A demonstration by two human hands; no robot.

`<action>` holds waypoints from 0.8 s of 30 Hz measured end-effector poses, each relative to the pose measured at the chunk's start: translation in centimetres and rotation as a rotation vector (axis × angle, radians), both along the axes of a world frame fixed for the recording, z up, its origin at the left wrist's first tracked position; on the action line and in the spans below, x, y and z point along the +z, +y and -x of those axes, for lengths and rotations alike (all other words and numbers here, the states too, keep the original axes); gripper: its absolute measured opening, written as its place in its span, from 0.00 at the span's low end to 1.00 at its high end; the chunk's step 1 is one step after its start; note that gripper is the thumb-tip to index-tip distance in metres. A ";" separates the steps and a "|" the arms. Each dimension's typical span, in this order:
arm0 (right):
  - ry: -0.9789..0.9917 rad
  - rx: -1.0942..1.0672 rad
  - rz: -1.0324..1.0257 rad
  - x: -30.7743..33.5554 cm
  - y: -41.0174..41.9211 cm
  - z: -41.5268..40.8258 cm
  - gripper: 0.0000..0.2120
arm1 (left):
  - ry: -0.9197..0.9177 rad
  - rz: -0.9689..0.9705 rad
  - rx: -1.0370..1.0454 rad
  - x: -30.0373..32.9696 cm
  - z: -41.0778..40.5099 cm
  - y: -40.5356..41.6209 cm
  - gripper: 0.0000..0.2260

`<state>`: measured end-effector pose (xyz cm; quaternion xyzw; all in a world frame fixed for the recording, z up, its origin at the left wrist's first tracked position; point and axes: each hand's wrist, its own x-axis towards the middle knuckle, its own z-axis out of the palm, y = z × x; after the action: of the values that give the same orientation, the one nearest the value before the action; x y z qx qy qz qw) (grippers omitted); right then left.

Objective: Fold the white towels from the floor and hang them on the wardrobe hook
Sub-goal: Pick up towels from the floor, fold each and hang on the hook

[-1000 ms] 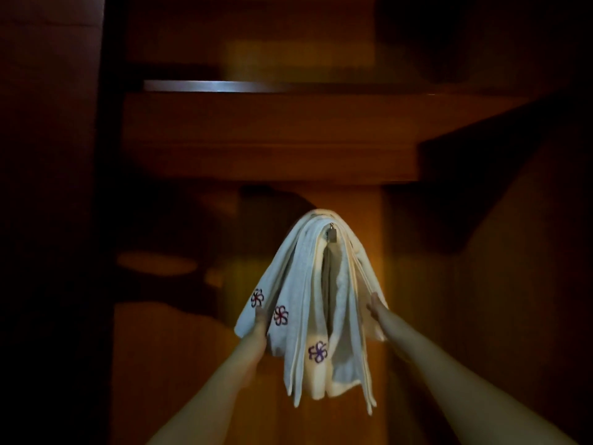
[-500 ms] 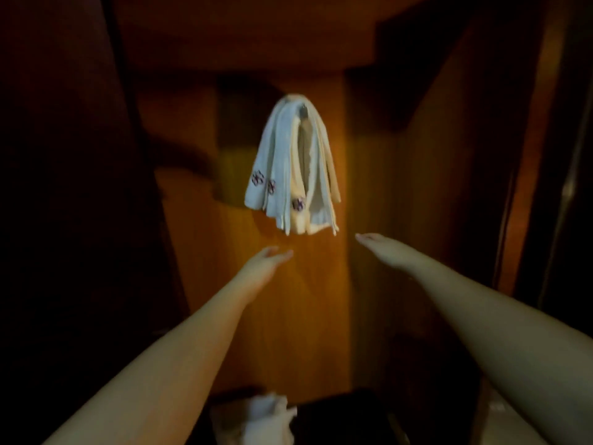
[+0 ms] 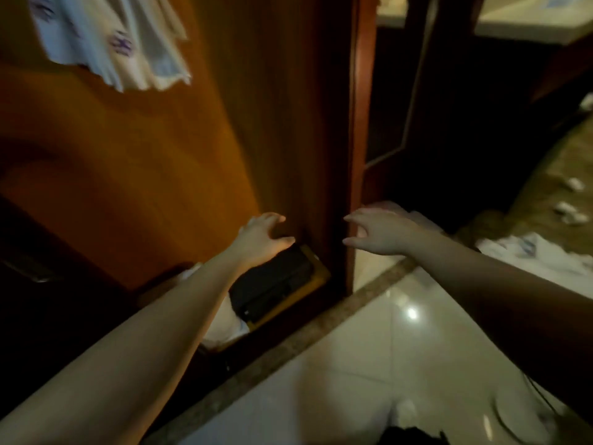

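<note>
Left hand (image 3: 261, 236), right hand (image 3: 380, 232) empty, outstretched

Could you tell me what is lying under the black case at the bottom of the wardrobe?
The black case rests on a yellow-edged base, with crumpled white cloth at its near end. Whatever lies beneath its middle is covered.

The orange-brown wooden back panel (image 3: 128, 175) of the wardrobe fills the left side, lit warmly in the middle and dark at its edges. A reddish-brown wooden side post (image 3: 356, 123) stands upright to the right of it. On the wardrobe bottom lies a black flat case (image 3: 272, 284) on a yellow board (image 3: 317, 271). The glossy cream tiled floor (image 3: 369, 364) reflects a small light spot and is bordered by a brown speckled stone strip (image 3: 288, 345). Beyond the post the room is dark; a pale countertop (image 3: 529, 24) shows at the upper right.
</note>
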<state>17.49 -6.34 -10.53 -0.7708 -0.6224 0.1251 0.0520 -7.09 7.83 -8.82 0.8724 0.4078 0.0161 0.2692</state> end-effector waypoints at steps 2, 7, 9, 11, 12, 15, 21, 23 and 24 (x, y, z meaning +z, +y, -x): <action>0.006 -0.051 0.031 -3.0 -3.1 -2.6 0.34 | 0.071 -0.030 -0.118 -2.6 -3.7 -1.4 0.27; 0.116 -0.189 0.143 -9.8 -10.2 -10.3 0.34 | 0.235 -0.020 -0.327 -8.1 -15.8 -4.8 0.30; 0.157 -0.224 0.189 -12.1 -12.8 -13.7 0.34 | 0.255 -0.010 -0.376 -10.1 -20.9 -6.2 0.30; 0.177 -0.279 0.227 -14.1 -15.6 -17.2 0.33 | 0.262 -0.001 -0.402 -12.0 -25.7 -7.8 0.29; 0.192 -0.310 0.256 -15.0 -17.1 -18.8 0.33 | 0.270 0.008 -0.417 -12.9 -28.1 -8.7 0.29; 0.248 -0.392 0.341 -17.3 -21.2 -23.2 0.34 | 0.298 0.049 -0.478 -15.3 -34.5 -11.2 0.29; 0.341 -0.583 0.413 -20.9 -26.9 -31.3 0.33 | 0.389 0.104 -0.603 -18.7 -45.2 -15.3 0.28; 0.379 -0.670 0.434 -22.3 -28.5 -33.8 0.33 | 0.423 0.104 -0.637 -19.8 -48.6 -16.3 0.28; 0.398 -0.714 0.449 -22.9 -29.3 -35.1 0.34 | 0.434 0.104 -0.657 -20.4 -50.2 -16.8 0.28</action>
<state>52.59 -35.64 -33.45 -0.8900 -0.2535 0.3765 0.0424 43.11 -8.93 -29.25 0.9247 0.1548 -0.2764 0.2112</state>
